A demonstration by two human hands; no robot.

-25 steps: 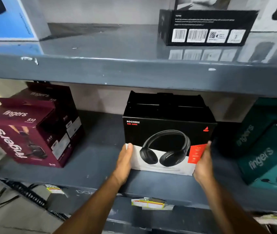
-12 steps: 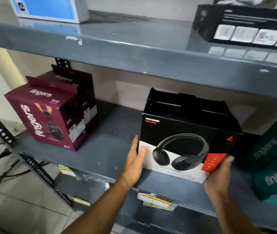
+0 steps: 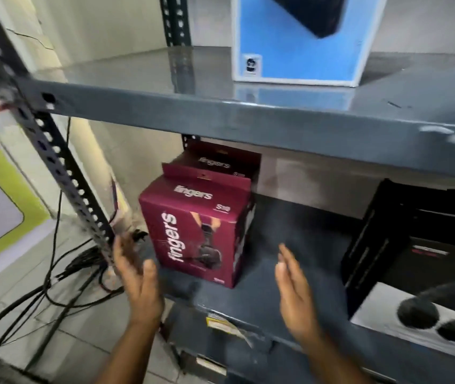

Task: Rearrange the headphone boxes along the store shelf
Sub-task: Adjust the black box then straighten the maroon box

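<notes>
A maroon "fingers" headphone box stands at the left end of the lower grey shelf, with a second maroon box behind it. My left hand is open just left of the front box, fingers apart, holding nothing. My right hand is open to the box's right, over bare shelf, also holding nothing. The black headphone box sits at the right edge, apart from both hands.
The upper shelf overhangs the boxes and carries a blue box. A perforated steel upright slants at the left. Black cables lie on the tiled floor below.
Both hands have let go of the black box and moved left to either side of the maroon box. The view has swung left, so the black box now sits at the right edge.
</notes>
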